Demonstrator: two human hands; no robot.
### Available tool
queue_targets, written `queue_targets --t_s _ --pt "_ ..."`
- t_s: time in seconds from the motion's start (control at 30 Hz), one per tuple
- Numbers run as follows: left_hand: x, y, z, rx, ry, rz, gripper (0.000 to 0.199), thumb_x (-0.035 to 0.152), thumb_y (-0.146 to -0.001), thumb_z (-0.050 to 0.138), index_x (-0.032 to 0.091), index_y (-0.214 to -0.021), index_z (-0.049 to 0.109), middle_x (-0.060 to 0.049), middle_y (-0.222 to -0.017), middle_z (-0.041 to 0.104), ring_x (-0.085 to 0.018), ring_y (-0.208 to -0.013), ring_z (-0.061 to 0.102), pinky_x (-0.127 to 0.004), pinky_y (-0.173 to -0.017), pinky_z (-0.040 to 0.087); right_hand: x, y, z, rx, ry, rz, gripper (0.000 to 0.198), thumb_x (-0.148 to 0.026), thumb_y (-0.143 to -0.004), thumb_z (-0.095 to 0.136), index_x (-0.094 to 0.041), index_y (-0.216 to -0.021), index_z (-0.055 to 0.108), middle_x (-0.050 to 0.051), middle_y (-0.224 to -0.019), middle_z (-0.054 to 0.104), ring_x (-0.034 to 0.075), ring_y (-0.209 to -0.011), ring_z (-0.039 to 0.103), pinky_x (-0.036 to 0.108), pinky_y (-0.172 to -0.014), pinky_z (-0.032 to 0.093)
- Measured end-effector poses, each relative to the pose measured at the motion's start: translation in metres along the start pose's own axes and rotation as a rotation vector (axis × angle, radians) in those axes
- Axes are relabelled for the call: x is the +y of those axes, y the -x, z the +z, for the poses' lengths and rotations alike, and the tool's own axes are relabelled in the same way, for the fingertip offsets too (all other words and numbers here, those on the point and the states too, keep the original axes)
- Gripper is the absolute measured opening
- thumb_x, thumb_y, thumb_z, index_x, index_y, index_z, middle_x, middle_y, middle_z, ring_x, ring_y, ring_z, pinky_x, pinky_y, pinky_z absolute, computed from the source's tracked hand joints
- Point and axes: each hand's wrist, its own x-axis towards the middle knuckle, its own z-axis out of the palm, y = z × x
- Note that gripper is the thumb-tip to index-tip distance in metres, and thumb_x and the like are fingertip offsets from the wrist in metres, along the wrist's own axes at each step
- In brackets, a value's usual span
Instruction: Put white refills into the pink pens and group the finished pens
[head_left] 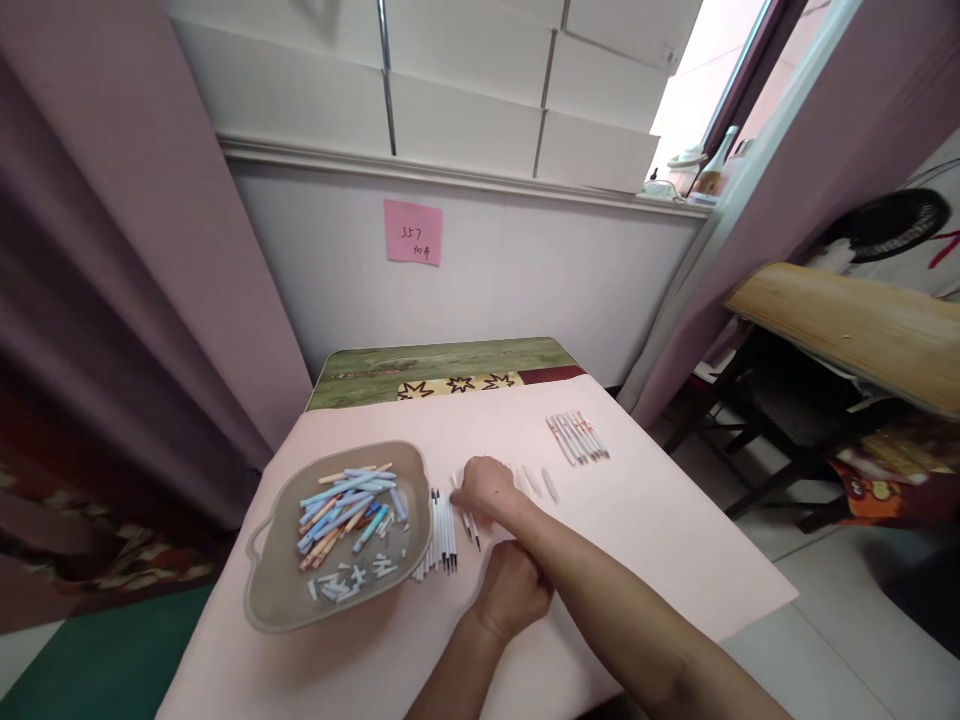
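Note:
My right hand point(487, 487) is closed over slim white pen refills point(473, 530) with dark tips, whose ends show past its fingers. Just below it my left hand point(514, 588) is curled, partly under my right forearm; its fingertips and whatever they hold are hidden. Beside my right hand lies a row of white refills point(444, 535) with dark tips, close to the basin's edge. Several pale pen barrels point(550, 485) lie to the right of my hands. Farther back on the right, a row of patterned pens point(577, 438) lies side by side.
A beige plastic basin point(259, 590) on the left holds blue and orange pen barrels point(349, 510) and small white pieces point(341, 582). A pale pink sheet point(637, 540) covers most of the table. A wooden table point(847, 320) stands at right.

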Motion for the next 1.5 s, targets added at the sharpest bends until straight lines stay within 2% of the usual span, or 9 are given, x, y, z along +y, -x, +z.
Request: queue_targets --t_s 0.17,0.33,0.47,0.63,0.7,0.83,0.9,1.3,1.5 --pt "0.005 -0.002 -0.005 0.030 -0.031 0.078 0.020 0.018 -0.084 0.047 0.019 -0.077 0.065 -0.005 -0.074 0.068 -0.018 -0.067 0.061 -0.028 -0.063 0.044 0.063 0.004 -0.041 0.107 -0.272 -0.004 0.023 -0.021 -0.083 0.044 -0.012 -0.090 0.064 0.005 -0.072 0.073 0.010 -0.055 0.065 0.016 -0.051 0.043" --pt "0.002 -0.006 -0.003 0.171 0.013 0.001 0.020 0.021 -0.088 0.046 0.020 -0.077 0.063 -0.004 -0.074 0.065 -0.016 -0.070 0.060 -0.026 -0.064 0.043 0.139 0.014 -0.059 0.242 -0.354 0.100 0.016 -0.020 -0.079 0.046 -0.013 -0.079 0.061 0.004 -0.066 0.070 0.009 -0.046 0.055 0.018 -0.044 0.035" --pt "-0.001 -0.008 -0.006 0.373 0.163 -0.136 0.020 0.029 -0.091 0.044 0.020 -0.078 0.057 -0.001 -0.068 0.060 -0.014 -0.062 0.056 -0.024 -0.060 0.043 0.163 0.024 -0.047 0.265 -0.350 0.127 0.009 -0.021 -0.070 0.056 -0.016 -0.064 0.060 0.000 -0.057 0.065 0.010 -0.046 0.054 0.019 -0.045 0.034" --pt "-0.001 -0.005 -0.015 0.699 0.365 -0.257 0.023 0.031 -0.095 0.034 0.022 -0.078 0.046 0.004 -0.064 0.053 -0.009 -0.043 0.041 -0.021 -0.046 0.036 0.149 0.024 -0.032 0.260 -0.334 0.084 0.006 -0.020 -0.071 0.057 -0.017 -0.068 0.061 -0.001 -0.055 0.063 0.011 -0.050 0.056 0.019 -0.051 0.036" --pt "0.000 -0.002 -0.015 0.658 0.290 -0.167 0.023 0.028 -0.094 0.035 0.021 -0.073 0.045 0.004 -0.061 0.050 -0.009 -0.045 0.043 -0.021 -0.047 0.036 0.138 0.022 -0.030 0.250 -0.320 0.047 0.007 -0.018 -0.071 0.056 -0.017 -0.073 0.063 -0.001 -0.058 0.065 0.011 -0.053 0.057 0.019 -0.053 0.035" --pt "0.005 0.004 -0.008 0.354 0.050 0.170 0.021 0.016 -0.089 0.041 0.021 -0.070 0.047 0.003 -0.057 0.046 -0.011 -0.050 0.048 -0.022 -0.053 0.036 0.119 0.018 -0.029 0.248 -0.273 -0.015 0.009 -0.016 -0.072 0.056 -0.017 -0.072 0.064 0.001 -0.067 0.068 0.011 -0.061 0.058 0.019 -0.056 0.034" --pt "0.008 0.004 -0.005 0.282 -0.027 0.273 0.018 0.014 -0.088 0.043 0.021 -0.072 0.047 0.003 -0.057 0.047 -0.011 -0.050 0.047 -0.023 -0.053 0.035 0.112 0.017 -0.028 0.248 -0.246 -0.033 0.007 -0.019 -0.072 0.058 -0.018 -0.068 0.064 0.001 -0.065 0.067 0.012 -0.060 0.057 0.020 -0.056 0.033" --pt "0.014 0.004 -0.004 0.278 -0.122 0.448 0.017 0.017 -0.087 0.046 0.020 -0.070 0.046 0.001 -0.055 0.050 -0.013 -0.047 0.047 -0.027 -0.049 0.032 0.072 0.013 -0.009 0.143 -0.106 -0.101 0.008 -0.026 -0.065 0.068 -0.019 -0.063 0.067 0.000 -0.061 0.066 0.011 -0.057 0.055 0.020 -0.052 0.032" --pt "0.016 0.005 -0.007 0.297 -0.118 0.444 0.020 0.017 -0.086 0.044 0.021 -0.066 0.048 0.000 -0.053 0.050 -0.014 -0.047 0.047 -0.028 -0.049 0.032 0.065 0.024 0.006 0.051 -0.038 -0.099 0.017 -0.034 -0.059 0.074 -0.017 -0.059 0.068 0.002 -0.057 0.066 0.011 -0.054 0.055 0.020 -0.047 0.031"
